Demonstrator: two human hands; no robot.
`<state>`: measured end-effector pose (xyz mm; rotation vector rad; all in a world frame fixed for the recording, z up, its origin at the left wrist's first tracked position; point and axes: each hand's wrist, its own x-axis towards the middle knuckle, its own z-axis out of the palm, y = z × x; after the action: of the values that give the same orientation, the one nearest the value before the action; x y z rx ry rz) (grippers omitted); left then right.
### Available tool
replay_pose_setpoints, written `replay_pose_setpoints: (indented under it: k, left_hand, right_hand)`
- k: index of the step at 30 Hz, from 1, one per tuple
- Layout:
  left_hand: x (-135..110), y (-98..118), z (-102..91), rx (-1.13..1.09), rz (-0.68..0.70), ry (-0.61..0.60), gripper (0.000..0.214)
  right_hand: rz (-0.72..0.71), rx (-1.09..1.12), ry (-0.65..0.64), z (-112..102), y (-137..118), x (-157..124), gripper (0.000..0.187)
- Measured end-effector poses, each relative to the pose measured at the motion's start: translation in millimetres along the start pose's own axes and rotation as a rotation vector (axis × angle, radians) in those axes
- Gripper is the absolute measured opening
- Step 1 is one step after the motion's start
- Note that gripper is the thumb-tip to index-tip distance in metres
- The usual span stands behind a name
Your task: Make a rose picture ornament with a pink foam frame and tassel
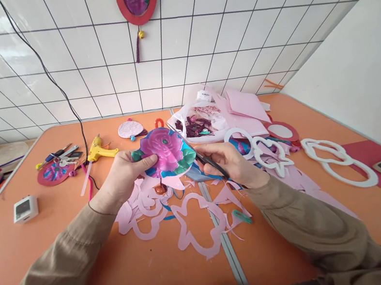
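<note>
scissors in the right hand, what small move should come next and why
Probably a short, careful snip along the upper right edge of the flower piece: the right hand holds the scissors with the blades at that edge, the left hand grips the opposite side, and blue shows beyond the petals there.

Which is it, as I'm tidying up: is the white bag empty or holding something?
Holding something: dark reddish pieces show inside the bag.
</note>
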<state>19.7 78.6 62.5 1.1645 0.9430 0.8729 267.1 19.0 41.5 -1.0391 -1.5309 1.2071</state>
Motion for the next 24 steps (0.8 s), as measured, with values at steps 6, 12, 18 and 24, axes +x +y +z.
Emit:
replay_pose_setpoints:
  k: [6, 12, 18, 24]
  left_hand:
    - [1, -1, -2.4, 0.031, 0.021, -0.022, 0.03]
    - [2, -2, -5.4, 0.048, 0.033, -0.034, 0.029]
    - [1, 0, -3.6, 0.054, 0.018, -0.038, 0.031]
    - [1, 0, -2.5, 0.025, 0.014, -0.01, 0.032]
  right_hand:
    - [-0.017, -0.043, 0.014, -1, 5, -1, 0.062]
    - [-0.024, -0.081, 0.023, -2, 9, -1, 0.057]
    - [-0.04, -0.124, 0.023, -6, 17, -3, 0.052]
    - [-0.03, -0.083, 0.036, -5, 23, -1, 0.047]
